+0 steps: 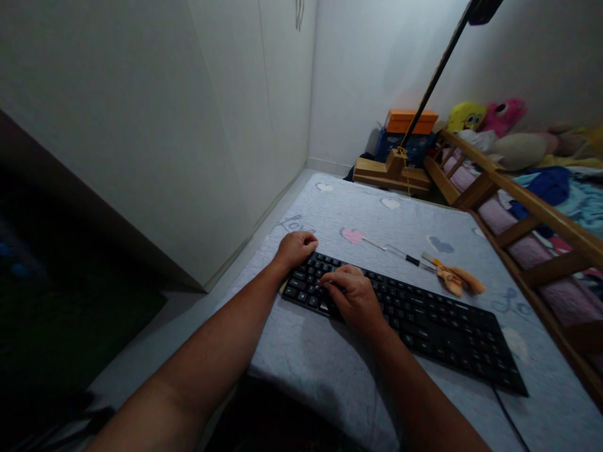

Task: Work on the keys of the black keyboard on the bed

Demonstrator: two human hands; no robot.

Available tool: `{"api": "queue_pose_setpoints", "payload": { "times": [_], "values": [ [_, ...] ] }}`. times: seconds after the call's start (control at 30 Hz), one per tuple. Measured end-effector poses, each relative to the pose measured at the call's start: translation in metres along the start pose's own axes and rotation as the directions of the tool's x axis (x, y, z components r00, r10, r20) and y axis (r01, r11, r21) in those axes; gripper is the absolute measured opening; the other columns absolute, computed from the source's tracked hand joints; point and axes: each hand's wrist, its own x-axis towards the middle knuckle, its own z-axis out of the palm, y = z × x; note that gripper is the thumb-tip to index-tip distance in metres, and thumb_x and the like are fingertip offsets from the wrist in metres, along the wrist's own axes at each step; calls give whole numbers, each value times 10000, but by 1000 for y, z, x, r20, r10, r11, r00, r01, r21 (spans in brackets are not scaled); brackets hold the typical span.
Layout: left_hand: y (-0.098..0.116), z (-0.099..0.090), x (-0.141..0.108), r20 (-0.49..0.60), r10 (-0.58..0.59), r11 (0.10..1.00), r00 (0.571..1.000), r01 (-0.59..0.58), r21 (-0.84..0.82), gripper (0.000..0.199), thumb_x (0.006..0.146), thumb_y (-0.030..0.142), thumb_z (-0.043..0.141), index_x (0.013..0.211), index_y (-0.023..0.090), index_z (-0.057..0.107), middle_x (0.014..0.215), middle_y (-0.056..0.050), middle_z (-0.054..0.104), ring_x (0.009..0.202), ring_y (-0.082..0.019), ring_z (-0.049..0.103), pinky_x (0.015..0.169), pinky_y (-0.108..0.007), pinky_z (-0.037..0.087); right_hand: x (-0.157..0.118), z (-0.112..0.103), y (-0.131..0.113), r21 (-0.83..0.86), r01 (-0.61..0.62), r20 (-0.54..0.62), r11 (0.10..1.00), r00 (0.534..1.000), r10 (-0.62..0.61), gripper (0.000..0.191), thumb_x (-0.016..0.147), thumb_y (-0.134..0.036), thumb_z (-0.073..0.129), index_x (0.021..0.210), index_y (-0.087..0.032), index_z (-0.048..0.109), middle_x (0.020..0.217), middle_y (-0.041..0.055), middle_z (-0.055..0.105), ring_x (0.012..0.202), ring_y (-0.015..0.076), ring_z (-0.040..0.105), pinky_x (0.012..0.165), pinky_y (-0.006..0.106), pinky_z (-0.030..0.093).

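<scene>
A black keyboard (438,329) lies slantwise on the pale patterned cloth, its cable running off the near right corner. At its far left corner, my left hand (296,249) is closed, fingers curled against the edge. Over the left-hand keys, my right hand (354,296) has thumb and fingertips pinched together; whatever small thing is between them is too small to make out. Beyond the keyboard lie a thin white stick (374,243), a slim tool with a black grip (412,260), a small brush-like tool (430,258) and a crumpled orange cloth (456,279).
The covered surface (348,198) has printed hearts and lettering. A pale cabinet (226,125) rises on the left. To the right is a wooden bed rail (522,188) with plush toys behind it. A wooden stand (391,172) with a slanting pole and an orange box (411,121) stand at the back.
</scene>
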Motion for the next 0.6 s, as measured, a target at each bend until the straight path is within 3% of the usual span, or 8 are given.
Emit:
{"api": "queue_pose_setpoints", "payload": {
  "times": [0.3,0.6],
  "values": [
    [1,-1,0,4,6,1000,1000,-6,-3,237,803,292,564,829,178,770,791,-38,760,771,-186,676,708,-266,491,-2,-3,-7,31,73,50,997,996,-75,166,865,-105,613,874,-206,745,805,38,676,812,187,608,791,337,458],
    [1,0,0,7,8,1000,1000,-8,-2,237,802,288,563,824,171,767,797,-44,760,769,-188,675,708,-273,490,1,-3,-2,1,6,20,1000,1000,-6,174,866,-101,619,884,-214,751,813,38,690,829,190,619,811,342,461]
  ]
}}
